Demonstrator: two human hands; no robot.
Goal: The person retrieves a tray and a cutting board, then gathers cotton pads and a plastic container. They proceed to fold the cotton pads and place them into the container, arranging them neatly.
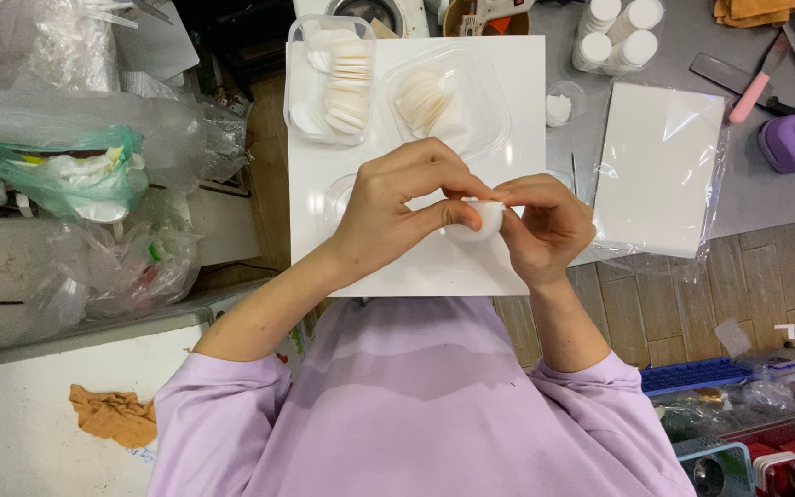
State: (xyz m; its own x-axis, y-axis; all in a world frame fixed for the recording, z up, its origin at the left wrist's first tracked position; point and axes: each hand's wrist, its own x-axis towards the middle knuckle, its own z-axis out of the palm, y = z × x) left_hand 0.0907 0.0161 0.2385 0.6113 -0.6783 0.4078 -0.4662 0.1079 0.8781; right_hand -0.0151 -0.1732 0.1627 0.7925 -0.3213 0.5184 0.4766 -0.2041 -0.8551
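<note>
White round piece [482,219] sits between my hands, above near edge of white board [526,110]. My left hand [388,207] pinches its left side, my right hand [545,225] its right — fingertips pressed together on it. Hands equally near; disc trays [305,83] beyond.

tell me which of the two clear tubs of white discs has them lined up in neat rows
The left tub, at the board's far left corner: its discs stand in tidy rows. The right tub holds one loose, fanned clump.
</note>
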